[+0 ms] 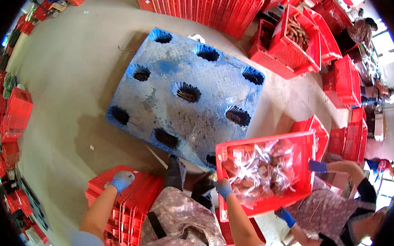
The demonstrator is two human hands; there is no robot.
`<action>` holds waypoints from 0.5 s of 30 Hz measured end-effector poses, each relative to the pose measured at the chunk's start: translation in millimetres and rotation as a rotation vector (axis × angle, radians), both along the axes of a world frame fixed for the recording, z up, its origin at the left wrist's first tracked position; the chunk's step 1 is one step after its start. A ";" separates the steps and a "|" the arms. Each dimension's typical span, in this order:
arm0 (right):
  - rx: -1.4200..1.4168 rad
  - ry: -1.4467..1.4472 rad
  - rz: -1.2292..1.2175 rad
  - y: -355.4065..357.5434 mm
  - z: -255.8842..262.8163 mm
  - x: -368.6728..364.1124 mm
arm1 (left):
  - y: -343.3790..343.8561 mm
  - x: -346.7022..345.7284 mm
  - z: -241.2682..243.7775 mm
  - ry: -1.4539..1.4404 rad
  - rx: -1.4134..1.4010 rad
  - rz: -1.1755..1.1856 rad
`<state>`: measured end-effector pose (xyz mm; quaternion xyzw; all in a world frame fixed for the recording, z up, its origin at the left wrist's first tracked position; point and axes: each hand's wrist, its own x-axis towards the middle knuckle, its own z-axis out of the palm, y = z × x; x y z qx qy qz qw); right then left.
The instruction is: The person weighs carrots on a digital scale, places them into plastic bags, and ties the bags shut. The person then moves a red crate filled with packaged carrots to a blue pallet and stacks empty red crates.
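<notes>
My right hand [223,188], in a blue-grey glove, grips the near left edge of a red plastic crate [262,213]. Clear plastic bags [258,164] with reddish-brown contents fill that crate. A co-worker in dark blue gloves has one hand [317,166] at its far side and the other [285,217] beside its lower rim. My left hand [123,180], gloved alike, rests on a stack of red crates [127,206] at my left; its fingers look curled, but whether they grip an edge is unclear. A worn blue plastic pallet [190,122] lies on the floor before me.
Tall stacks of nested red crates [204,5] stand beyond the pallet. Crates with brownish roots [297,32] are at the upper right, and more crates [18,108] line the left. The co-worker [330,215] stands close at my right; other people are farther off.
</notes>
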<state>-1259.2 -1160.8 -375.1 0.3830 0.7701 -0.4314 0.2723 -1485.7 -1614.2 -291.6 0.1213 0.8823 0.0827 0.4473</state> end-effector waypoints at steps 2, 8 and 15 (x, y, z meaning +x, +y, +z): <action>0.087 -0.001 0.059 -19.5 -35.6 -20.4 | 11.5 7.6 25.6 -0.099 -0.055 0.000; 0.104 -0.040 0.201 -55.5 -74.3 -95.9 | -4.5 61.2 48.7 -0.043 0.045 0.129; 0.097 -0.199 0.403 -61.0 -96.4 -146.6 | -32.0 131.3 61.5 -0.050 0.082 0.374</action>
